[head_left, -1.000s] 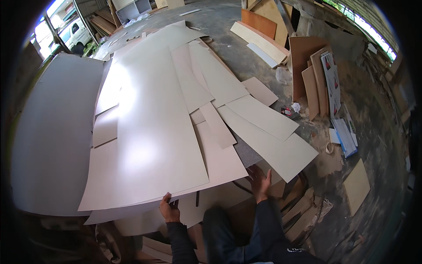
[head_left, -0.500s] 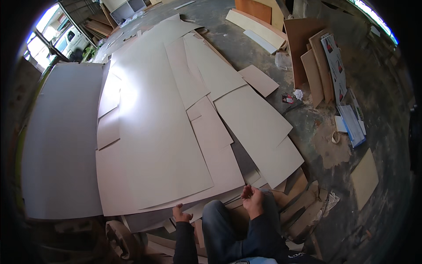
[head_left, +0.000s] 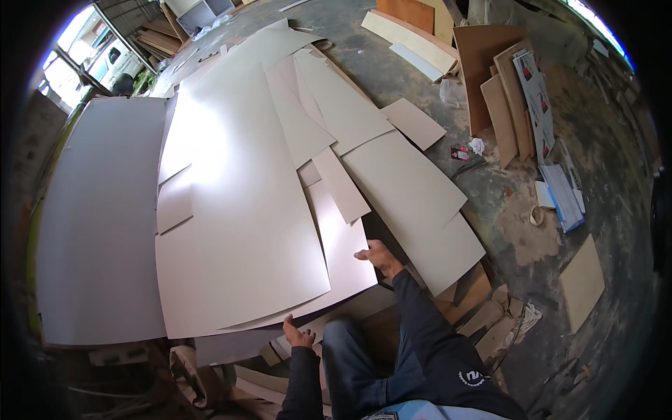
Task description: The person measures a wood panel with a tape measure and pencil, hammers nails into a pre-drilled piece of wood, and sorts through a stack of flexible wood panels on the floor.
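Observation:
A large thin pale sheet (head_left: 343, 262) lies in front of me, its near edge raised over a dark gap. My right hand (head_left: 380, 257) grips its right edge, thumb on top and the other fingers mostly hidden beneath. At the near edge, my left hand (head_left: 299, 334) is closed on the same sheet with the thumb up against it; its fingertips are hidden. On top of that sheet rests another big cream sheet (head_left: 245, 224). A narrow pale offcut (head_left: 341, 185) lies slantwise just beyond my right hand.
More cream sheets (head_left: 406, 182) overlap to the right of the stack. A grey panel (head_left: 101, 224) stands along the left. Brown boards (head_left: 483, 84) lean upright at the far right, near a blue-and-white packet (head_left: 561, 199). A loose square board (head_left: 582, 283) lies on the concrete floor.
My right hand has moved forward onto the sheet's right edge, and my left hand has closed on the near edge. The sheet's near right corner has risen and shifted left; the narrow offcut shows more.

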Available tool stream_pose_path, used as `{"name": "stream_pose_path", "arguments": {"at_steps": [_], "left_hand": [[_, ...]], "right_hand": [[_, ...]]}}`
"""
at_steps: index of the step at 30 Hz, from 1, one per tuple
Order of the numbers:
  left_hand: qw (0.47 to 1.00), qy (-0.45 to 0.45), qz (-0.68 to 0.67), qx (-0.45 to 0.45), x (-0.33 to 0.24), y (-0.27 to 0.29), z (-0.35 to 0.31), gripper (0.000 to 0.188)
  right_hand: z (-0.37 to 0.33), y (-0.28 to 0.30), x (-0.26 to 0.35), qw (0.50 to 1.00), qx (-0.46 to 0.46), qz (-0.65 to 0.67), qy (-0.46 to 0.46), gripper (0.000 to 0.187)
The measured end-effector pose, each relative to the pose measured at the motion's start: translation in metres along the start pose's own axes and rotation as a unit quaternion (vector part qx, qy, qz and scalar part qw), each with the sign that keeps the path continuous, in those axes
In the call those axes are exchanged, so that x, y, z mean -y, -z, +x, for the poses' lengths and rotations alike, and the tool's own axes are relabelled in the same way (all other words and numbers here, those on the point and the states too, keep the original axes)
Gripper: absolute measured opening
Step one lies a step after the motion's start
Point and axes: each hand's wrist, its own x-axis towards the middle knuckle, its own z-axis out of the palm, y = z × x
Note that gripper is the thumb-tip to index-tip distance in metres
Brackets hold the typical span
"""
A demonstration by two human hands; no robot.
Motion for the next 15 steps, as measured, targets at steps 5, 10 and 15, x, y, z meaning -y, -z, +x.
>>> {"name": "stream_pose_path", "arguments": {"at_steps": [5, 10, 15], "left_hand": [[0.893, -0.028, -0.186, 0.409, -0.052, -0.033, -0.086, 0.045], [0.816, -0.118, -0.24, 0.512, -0.149, -0.091, -0.123, 0.031], [0.778, -0.045, -0.222, 0.586, -0.242, -0.131, -0.161, 0.045]], "right_hand": [[0.005, -0.054, 0.13, 0.995, 0.041, -0.037, 0.088, 0.02], [0.023, -0.125, 0.219, 0.974, -0.018, -0.117, 0.192, 0.022], [0.002, -0.146, 0.272, 0.968, 0.05, 0.029, 0.245, 0.041]]}}
